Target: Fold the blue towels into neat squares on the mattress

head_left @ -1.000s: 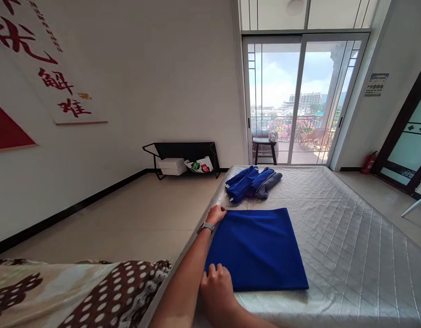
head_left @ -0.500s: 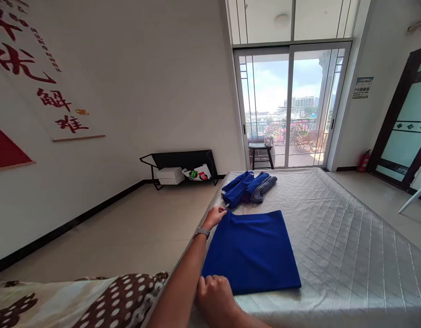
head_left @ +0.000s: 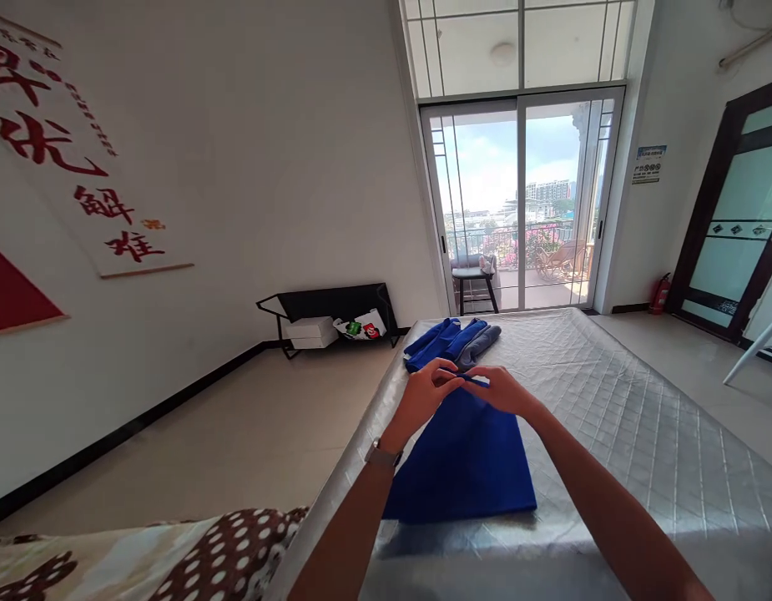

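A blue cloth [head_left: 466,467] lies in a flat, folded sheet on the silvery quilted bed cover [head_left: 629,442]. Both hands meet over its far edge, fingertips almost touching. My left hand [head_left: 426,392], with a watch on its wrist, pinches the edge. From the right, my right hand [head_left: 502,390] grips the same edge, and a narrow bit of blue shows under its fingers. Just beyond the hands are rolled or folded blue cloths [head_left: 445,340] and a grey one [head_left: 479,346], side by side.
A patterned brown and cream fabric [head_left: 229,551] is at the lower left, beside the bed. Against the wall stands a black rack [head_left: 335,300] with a white box [head_left: 311,332] and a printed bag [head_left: 362,325]. A dark stool [head_left: 474,280] stands by the sliding glass door [head_left: 522,200].
My right hand has moved from the near left corner to the far edge. My left hand has slid right along that edge. The far edge is now lifted or bunched between them.
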Tool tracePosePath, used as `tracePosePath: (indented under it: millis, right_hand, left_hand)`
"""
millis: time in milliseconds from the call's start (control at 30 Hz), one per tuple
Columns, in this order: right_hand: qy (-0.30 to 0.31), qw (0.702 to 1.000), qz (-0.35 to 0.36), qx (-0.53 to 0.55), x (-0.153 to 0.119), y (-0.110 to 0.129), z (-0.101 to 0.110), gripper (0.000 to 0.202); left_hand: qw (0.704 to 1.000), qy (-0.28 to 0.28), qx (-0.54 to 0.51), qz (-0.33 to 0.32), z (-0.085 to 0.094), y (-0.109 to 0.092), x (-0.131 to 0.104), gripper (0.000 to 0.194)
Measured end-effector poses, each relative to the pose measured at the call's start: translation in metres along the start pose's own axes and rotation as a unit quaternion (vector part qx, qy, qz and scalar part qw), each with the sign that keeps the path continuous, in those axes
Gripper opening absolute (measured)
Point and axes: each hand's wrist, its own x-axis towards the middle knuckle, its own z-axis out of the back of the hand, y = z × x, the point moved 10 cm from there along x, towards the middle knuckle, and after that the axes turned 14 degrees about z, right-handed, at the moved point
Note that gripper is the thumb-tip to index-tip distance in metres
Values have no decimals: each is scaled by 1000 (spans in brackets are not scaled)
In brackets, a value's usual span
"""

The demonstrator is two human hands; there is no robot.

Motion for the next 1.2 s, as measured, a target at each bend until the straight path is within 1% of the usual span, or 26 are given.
tracePosePath:
  millis: [33,67,133,200,233,267,333,400,467,500,533,567,600,667,733,833,867,900,933,1000,1067,1133,1200]
  right_hand:
    - [21,1000,3,9,-1,4,4,23]
    - [29,999,5,13,-3,9,10,23]
    - [15,1000,11,12,-7,22,29,24]
    - [-14,1000,24,2,-12,38,54,27]
    - [-25,999,30,-5,-15,46,67,28]
    - [-34,999,34,-14,-18,53,80,31]
    - [-45,998,37,-31,-23,67,104,36]
    - [-64,996,39,-48,-29,79,127,40]
    - [-91,993,42,-69,-36,90,146,41]
    - [-105,990,43,-79,-40,95,154,41]
    - [-116,988,43,-88,-44,98,161,40]
    - [-125,987,42,-93,-48,102,166,40]
    - [-129,986,42,-96,-52,105,170,39]
    - [-128,986,43,-97,-59,111,176,39]
    - [-114,987,52,-97,-66,119,178,39]
    - [-91,991,58,-82,-75,132,182,41]
    - [-84,992,54,-72,-77,135,184,42]
    - [-77,994,49,-60,-80,138,186,43]
    - [-71,995,42,-47,-83,140,189,43]
    - [-57,998,27,-24,-88,144,195,43]
    - [-45,999,16,-8,-94,146,201,42]
    - [-41,999,8,0,-100,148,209,41]
    - [-53,999,7,1,-106,152,218,41]
  left_hand:
    - [1000,-14,-5,1,-1,-4,-8,36]
    - [1000,-26,-7,0,-2,-5,-17,39]
    - [999,-35,8,8,-5,3,-36,44]
    - [998,-18,52,38,-9,27,-58,38]
    - [995,-2,78,60,-11,43,-69,31]
    - [992,16,97,82,-12,60,-80,29]
    - [992,36,91,76,-9,84,-99,31]
    - [995,20,74,69,3,98,-113,31]
    - [996,-14,64,67,16,100,-122,31]
    - [996,-26,61,65,20,96,-125,30]
    - [996,-30,59,59,20,90,-127,30]
    - [997,-26,57,50,16,82,-129,30]
    - [998,-15,54,38,7,72,-130,31]
    - [999,21,41,7,-21,52,-131,36]
    - [998,65,15,-20,-59,35,-130,42]
    - [986,141,-66,-60,-120,9,-125,41]
    - [979,162,-101,-73,-137,-1,-124,41]
    - [971,174,-138,-85,-150,-11,-121,43]
    - [964,178,-172,-94,-159,-21,-119,47]
    - [954,178,-216,-106,-170,-40,-116,53]
    - [948,202,-222,-105,-183,-57,-120,48]
    - [941,249,-212,-88,-199,-65,-129,38]
    - [932,275,-226,-61,-210,-63,-139,38]
